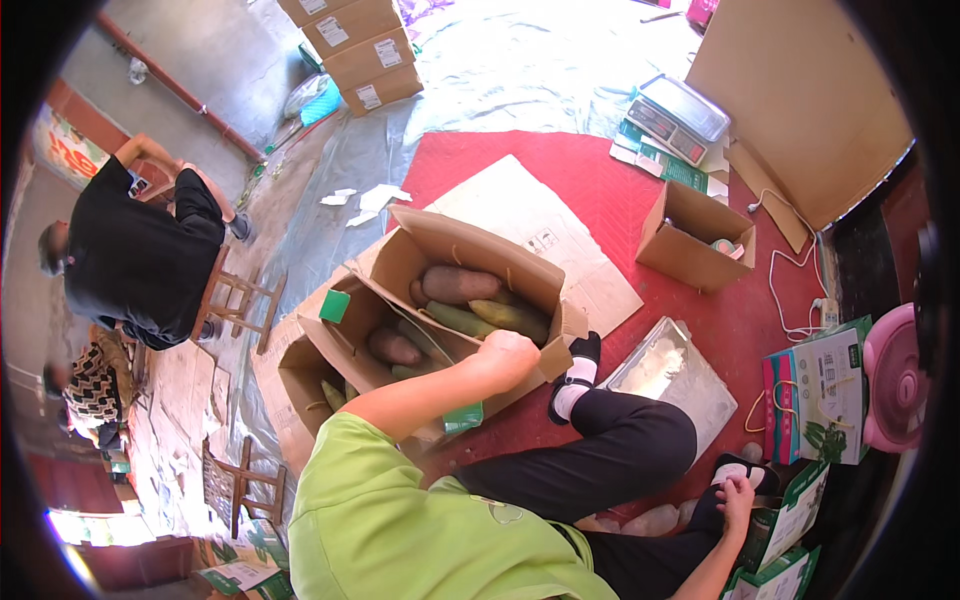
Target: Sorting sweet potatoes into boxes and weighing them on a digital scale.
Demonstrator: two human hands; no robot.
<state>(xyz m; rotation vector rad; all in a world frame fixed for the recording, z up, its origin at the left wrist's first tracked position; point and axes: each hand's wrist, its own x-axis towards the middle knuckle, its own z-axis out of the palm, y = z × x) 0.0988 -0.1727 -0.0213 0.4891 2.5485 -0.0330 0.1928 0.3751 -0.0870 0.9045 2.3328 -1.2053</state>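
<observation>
My left hand is closed over the near right side of an open cardboard box; what its fingers hold, if anything, is hidden. Inside that box lie a large reddish-brown root or fruit and several long green to yellowish ones. A second open carton adjoins it on the left, with a similar reddish-brown piece and green ones partly covered by my arm. My right hand rests by my knee and foot at the lower right, fingers loosely bent and apart, with nothing visible in it.
A smaller open box stands on the red mat, below a digital scale. A silvery flat package lies beside my leg. Green-and-white cartons and a pink fan line the right. A person in black sits left.
</observation>
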